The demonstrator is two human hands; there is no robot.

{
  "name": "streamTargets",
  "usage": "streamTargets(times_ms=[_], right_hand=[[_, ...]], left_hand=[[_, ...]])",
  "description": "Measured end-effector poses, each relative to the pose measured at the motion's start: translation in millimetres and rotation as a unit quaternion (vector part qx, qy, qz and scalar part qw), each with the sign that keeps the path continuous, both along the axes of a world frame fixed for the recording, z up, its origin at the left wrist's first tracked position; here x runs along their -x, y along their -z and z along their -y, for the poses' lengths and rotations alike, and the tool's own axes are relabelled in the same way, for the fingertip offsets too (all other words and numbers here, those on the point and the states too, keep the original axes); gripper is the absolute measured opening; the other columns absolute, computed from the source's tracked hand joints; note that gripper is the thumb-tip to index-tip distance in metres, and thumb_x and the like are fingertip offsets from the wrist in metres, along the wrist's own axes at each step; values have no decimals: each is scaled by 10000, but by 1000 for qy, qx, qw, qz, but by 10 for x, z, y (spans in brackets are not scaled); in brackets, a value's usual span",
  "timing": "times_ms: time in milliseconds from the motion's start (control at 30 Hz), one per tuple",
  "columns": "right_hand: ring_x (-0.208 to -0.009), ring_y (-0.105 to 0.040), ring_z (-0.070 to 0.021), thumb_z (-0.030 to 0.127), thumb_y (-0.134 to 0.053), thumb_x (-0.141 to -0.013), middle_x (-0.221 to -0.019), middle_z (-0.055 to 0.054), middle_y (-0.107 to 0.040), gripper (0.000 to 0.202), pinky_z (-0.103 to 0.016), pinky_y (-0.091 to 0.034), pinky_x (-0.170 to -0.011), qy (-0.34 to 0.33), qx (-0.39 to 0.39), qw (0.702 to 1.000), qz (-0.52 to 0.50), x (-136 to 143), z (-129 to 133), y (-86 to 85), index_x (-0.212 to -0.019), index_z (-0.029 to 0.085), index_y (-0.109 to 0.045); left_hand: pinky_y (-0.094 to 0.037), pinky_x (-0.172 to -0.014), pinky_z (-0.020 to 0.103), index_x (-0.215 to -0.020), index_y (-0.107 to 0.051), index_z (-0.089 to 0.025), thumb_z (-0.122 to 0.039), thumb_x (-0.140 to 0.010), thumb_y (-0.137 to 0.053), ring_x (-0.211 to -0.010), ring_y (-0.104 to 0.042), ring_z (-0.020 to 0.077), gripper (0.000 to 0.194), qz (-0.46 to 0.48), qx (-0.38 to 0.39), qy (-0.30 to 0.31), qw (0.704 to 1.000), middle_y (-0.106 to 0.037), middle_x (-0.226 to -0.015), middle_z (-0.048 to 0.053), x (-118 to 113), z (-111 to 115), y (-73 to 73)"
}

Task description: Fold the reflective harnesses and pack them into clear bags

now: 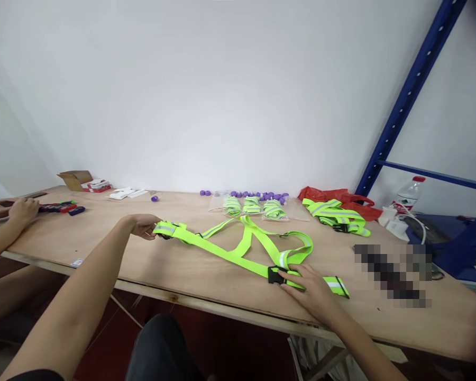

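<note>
- Reflective harness (230, 256), neon yellow-green with silvery stripes, lay stretched across the middle of the counter (214, 278), its long lower band running between the two hands and its loops spread behind.
- Blue metal frame (406, 100) slanted up at the far right, beside the counter.
- Another person's hands (24, 210) worked at the left edge, next to a row of small dark and red items (61, 208).
- Right hand (307, 288) rested over the harness's right side, fingers on the black buckle (275, 274) and the strap beside it — whether they closed around it could not be told.
- Left hand (145, 226) held the harness's left end, fingers narrowed on the strap.
- Red plastic bag (329, 194) lay toward the back right, with a heap of matching straps (335, 214) just in front.
- Red-capped bottle (408, 194) stood near the frame.
- Cardboard box (77, 180) sat open at the back left.
- Three rolled bundles (252, 205) of striped strap lay side by side near the wall, on clear plastic.
- Purple pieces (272, 196) were scattered behind the bundles — one more (154, 199) lay alone farther left.
</note>
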State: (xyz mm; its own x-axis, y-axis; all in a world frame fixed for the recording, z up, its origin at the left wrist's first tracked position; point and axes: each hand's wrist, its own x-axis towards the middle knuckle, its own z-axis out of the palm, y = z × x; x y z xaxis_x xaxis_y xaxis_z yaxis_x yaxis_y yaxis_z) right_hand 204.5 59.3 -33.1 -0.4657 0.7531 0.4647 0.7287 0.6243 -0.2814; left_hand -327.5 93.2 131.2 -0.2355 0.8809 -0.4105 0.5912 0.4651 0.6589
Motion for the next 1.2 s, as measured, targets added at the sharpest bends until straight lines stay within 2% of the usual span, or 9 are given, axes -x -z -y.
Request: streamTargets(times_ms=[167,267,367,467,600,833,967,1100,1200], right_hand=[[-1070,-647,-312,448,-602,-913,-1141,-97,-714,305,-493,-531,-915,2,7,1000,-6,-16,-16,29,-1163,351,-746],[-1076,-646,-319,467,-599,-912,-1142,-105,-714,311,-497,-531,-913,6,11,1000,-3,-21,-17,26,-1141,332,-761],[-1087,-643,-320,461,-596,-916,-1145,-108,-712,308,-496,-530,-917,4,10,1000,3,-25,-19,19,-1146,335,-758],[-1082,-647,-315,461,-593,-918,-1141,-107,-712,314,-491,-534,-916,4,10,1000,8,-31,-25,11,-1159,337,-752],[-1070,-655,-315,456,-594,-916,-1140,-110,-714,320,-482,-541,-909,4,14,1000,17,-31,-32,-3,-1166,330,-749],[-1038,-666,-311,487,-565,-929,-1111,-112,-721,336,-476,-551,-892,-3,-8,1000,17,-37,-38,4,-1164,335,-751],[-1010,-675,-299,498,-550,-938,-1079,-110,-728,342,-458,-558,-870,-9,-26,999,16,-49,-58,34,-1154,332,-756],[-1006,-673,-294,483,-565,-936,-1090,-103,-725,326,-445,-558,-859,-9,-36,999,23,-54,-63,45,-1162,338,-751],[-1019,-669,-296,479,-569,-937,-1094,-105,-723,325,-447,-557,-866,-6,-35,999,22,-49,-51,37,-1162,332,-752]], left_hand=[[-599,-773,302,-961,-717,-201,-421,-553,-809,-1022,-692,279,473,141,21,74,987,-743,-1105,106,53,89,116],[-586,-775,287,-1063,-699,-215,-384,-571,-794,-1010,-694,263,529,184,-5,107,977,-730,-1145,97,26,45,211],[-578,-666,279,-1121,-694,-215,-321,-600,-695,-891,-702,255,532,45,-24,105,993,-744,-1069,97,2,-46,293],[-535,-554,279,-1235,-661,-202,-252,-599,-597,-721,-671,235,641,-99,-46,93,990,-741,-1005,106,5,-141,366],[-488,-524,272,-1376,-545,-188,-194,-612,-553,-608,-619,200,765,-167,-65,112,978,-732,-972,102,20,-179,491],[-528,-733,283,-1015,-690,-188,-319,-749,-573,-890,-672,241,319,-269,-100,167,943,-713,-1014,96,-70,-13,704],[-488,-881,417,-1015,-670,-169,-383,-748,-652,-1046,-618,340,343,-354,-158,178,905,-640,-1143,161,-242,93,706],[-369,-1040,464,-1183,-612,-224,-258,-761,-681,-1237,-507,342,429,-394,-231,232,859,-554,-1326,142,-513,132,688],[-277,-1113,468,-1099,-657,-256,-126,-753,-655,-1312,-454,312,369,-327,-299,314,839,-563,-1364,98,-703,83,696]])
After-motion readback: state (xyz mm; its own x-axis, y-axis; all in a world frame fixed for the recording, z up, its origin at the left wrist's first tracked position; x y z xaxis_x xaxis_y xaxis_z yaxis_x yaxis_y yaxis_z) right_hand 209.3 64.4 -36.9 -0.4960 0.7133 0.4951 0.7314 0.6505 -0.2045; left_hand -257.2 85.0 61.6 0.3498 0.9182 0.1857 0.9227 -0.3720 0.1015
